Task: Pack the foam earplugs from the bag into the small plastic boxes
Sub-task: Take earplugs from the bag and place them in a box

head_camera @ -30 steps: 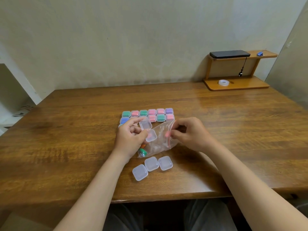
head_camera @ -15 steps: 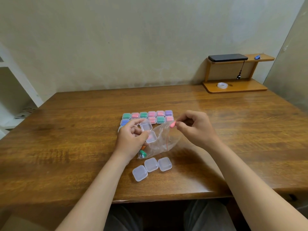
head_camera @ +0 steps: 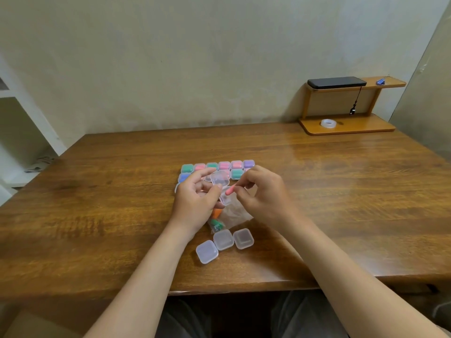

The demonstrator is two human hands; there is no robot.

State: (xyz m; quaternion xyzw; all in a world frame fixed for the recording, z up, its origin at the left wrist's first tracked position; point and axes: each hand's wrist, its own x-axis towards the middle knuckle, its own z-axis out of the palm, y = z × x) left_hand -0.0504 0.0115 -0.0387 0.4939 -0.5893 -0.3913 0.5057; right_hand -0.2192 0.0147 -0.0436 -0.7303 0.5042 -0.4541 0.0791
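Observation:
My left hand holds a small clear plastic box with its lid flipped open, above the table. My right hand pinches a pink foam earplug right at the open box's mouth. Under both hands lies the clear zip bag, with an orange and a green earplug showing in its near corner. Three closed empty boxes sit in a row near the table's front edge. Behind my hands, several filled boxes with green, pink, blue and purple earplugs stand in rows.
The wooden table reaches to the wall. A small wooden shelf stands at the back right, with a tape roll on its base and a black device on top. White shelving is at the left.
My right hand pulled a pink earplug out of the bag and carried it left to the open box in my left hand. The bag dropped flat on the table.

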